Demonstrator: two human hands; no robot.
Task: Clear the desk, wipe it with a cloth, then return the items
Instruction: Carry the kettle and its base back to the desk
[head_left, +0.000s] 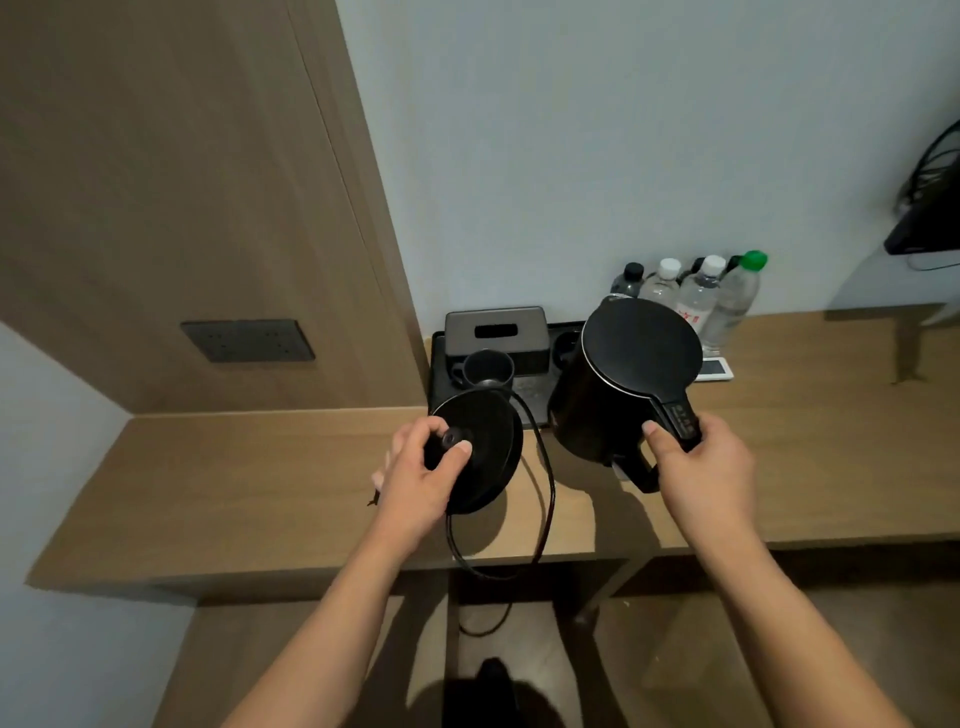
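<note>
My right hand (698, 465) grips the handle of a black electric kettle (623, 374), held above the wooden desk (234, 493). My left hand (421, 478) grips the round black kettle base (483, 452), tilted up off the desk, thumb near its centre connector. The base's black cord (545, 499) loops down over the desk's front edge. Behind them a black tray (441, 384) holds a dark mug (485, 369) and a dark tissue box (496, 332).
Several water bottles (696, 301) stand against the wall at the back, with a white flat device (714, 369) lying beside them. A wood panel with a socket plate (247, 340) closes off the left. A dark device with cables (930, 218) hangs at far right.
</note>
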